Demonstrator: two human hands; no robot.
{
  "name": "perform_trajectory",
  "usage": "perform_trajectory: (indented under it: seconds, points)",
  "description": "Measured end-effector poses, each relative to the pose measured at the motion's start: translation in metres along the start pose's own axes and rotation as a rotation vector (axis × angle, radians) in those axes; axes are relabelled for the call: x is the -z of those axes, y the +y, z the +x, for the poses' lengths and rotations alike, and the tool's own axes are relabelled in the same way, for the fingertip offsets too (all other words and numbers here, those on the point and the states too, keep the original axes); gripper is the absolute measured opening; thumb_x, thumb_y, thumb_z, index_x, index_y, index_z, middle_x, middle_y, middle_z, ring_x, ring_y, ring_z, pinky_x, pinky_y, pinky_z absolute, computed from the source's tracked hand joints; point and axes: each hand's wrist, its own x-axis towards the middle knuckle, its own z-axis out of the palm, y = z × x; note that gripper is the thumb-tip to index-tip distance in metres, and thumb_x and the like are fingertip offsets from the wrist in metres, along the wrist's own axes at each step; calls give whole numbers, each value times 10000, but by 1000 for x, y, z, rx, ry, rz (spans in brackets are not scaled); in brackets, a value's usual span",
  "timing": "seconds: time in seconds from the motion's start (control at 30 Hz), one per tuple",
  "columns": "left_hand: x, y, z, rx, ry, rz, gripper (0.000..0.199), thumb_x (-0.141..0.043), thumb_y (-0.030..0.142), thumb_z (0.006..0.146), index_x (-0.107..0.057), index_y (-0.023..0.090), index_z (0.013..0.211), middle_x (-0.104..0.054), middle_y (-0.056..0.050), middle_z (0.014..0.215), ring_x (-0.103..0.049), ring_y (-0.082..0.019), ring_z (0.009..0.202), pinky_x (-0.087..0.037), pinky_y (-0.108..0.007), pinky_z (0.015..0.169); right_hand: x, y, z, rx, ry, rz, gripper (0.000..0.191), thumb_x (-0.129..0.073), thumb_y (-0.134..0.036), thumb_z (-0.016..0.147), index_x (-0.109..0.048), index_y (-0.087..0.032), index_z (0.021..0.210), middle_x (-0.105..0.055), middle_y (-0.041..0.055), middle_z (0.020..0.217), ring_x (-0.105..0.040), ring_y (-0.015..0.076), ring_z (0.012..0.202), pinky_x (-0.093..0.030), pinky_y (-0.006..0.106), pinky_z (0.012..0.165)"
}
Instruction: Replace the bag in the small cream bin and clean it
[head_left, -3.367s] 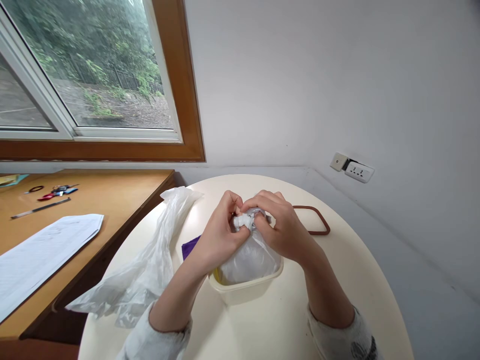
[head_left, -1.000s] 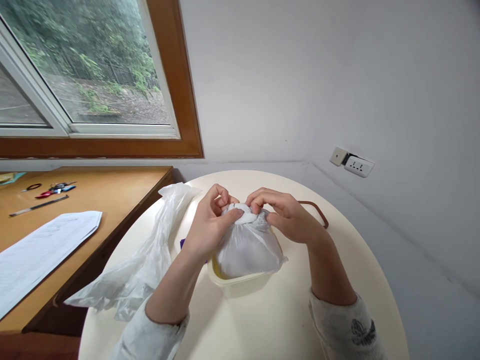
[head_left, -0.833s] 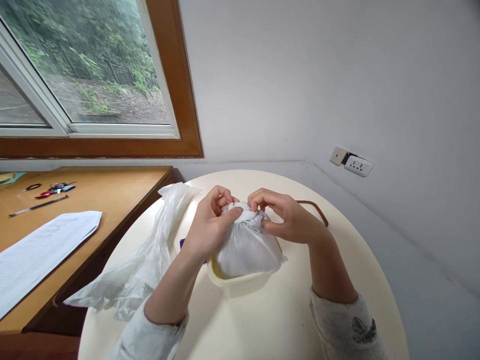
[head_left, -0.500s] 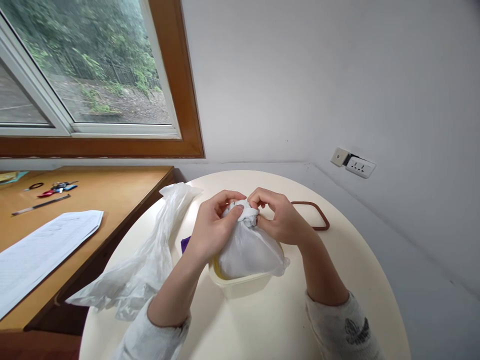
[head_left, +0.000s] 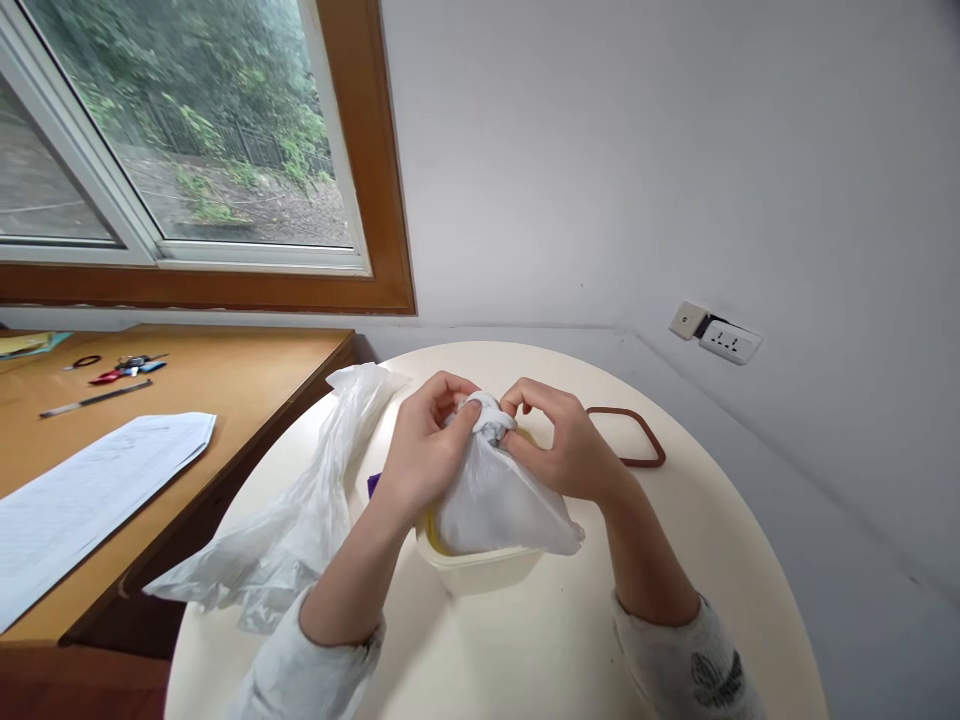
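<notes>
A white plastic bag (head_left: 495, 505), bunched and twisted at its neck, sits in a pale yellow plastic container (head_left: 480, 573). My left hand (head_left: 431, 440) pinches the bag's gathered neck from the left, thumb on top. From the right, my right hand (head_left: 562, 435) grips the same neck between thumb and fingers. What fills the bag is hidden. One bag corner hangs over the container's right rim. Behind my left wrist, a bit of something purple (head_left: 373, 484) shows.
On the round table (head_left: 705, 600), a second, crumpled plastic bag (head_left: 300, 530) lies at the left and a brown rounded frame (head_left: 654, 440) at the right. Papers (head_left: 112, 500), keys (head_left: 131, 367) and a pen (head_left: 96, 399) lie on the wooden desk (head_left: 247, 370).
The view has shifted slightly. Both hands stay at the bag's neck, with the fingers of my right hand moved a little around it.
</notes>
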Motion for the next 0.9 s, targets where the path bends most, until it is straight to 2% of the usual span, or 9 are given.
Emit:
perform_trajectory:
  seconds: [0.1,0.2,0.47,0.63,0.7,0.8,0.9]
  points:
    - [1,-1,0,7,12,15,49,-538,235,769,-521,191,761,-540,27,641,-512,-116,588,-355,-215,515,5,-2,1,-8,-50,26,106,-520,-140,743,-436,-204,740,-506,-3,764,-470,129,722,-386,273,689]
    - [0,-2,-1,-2,22,39,68,-542,240,769,-497,197,740,-498,42,604,-483,-107,559,-328,-212,498,1,-2,1,-14,-33,11,133,-529,-139,734,-418,-207,705,-499,-8,737,-462,128,695,-378,274,668]
    - [-2,-3,-3,-40,81,3,106,-543,234,771,-447,208,735,-437,60,573,-427,-92,525,-318,-206,496,-16,1,3,18,138,-227,229,-462,-71,684,-297,-208,604,-414,-51,586,-371,108,566,-296,283,647]
    - [-1,-1,-3,-35,40,-25,136,-543,265,789,-418,222,759,-394,82,511,-373,-81,478,-297,-194,479,-22,9,3,42,303,-349,309,-441,-36,647,-197,-213,579,-320,-52,503,-289,122,530,-263,277,595]
    - [0,-1,-3,-39,39,-21,136,-540,271,795,-416,221,768,-404,82,511,-365,-76,466,-290,-193,472,-20,9,2,46,274,-352,299,-443,-35,653,-213,-213,581,-334,-50,510,-293,123,532,-267,276,597]
    - [2,-1,-1,-38,76,-22,161,-549,281,789,-412,214,736,-425,76,518,-385,-74,457,-288,-194,466,-13,4,2,47,124,-294,225,-466,-58,684,-317,-214,618,-416,-42,583,-366,122,569,-302,276,630]
    - [3,-1,1,-30,117,-98,202,-567,292,772,-402,207,693,-528,49,597,-501,-99,538,-359,-204,518,-5,-1,1,59,1,-219,142,-496,-76,718,-451,-210,728,-537,-11,721,-481,142,699,-340,298,710]
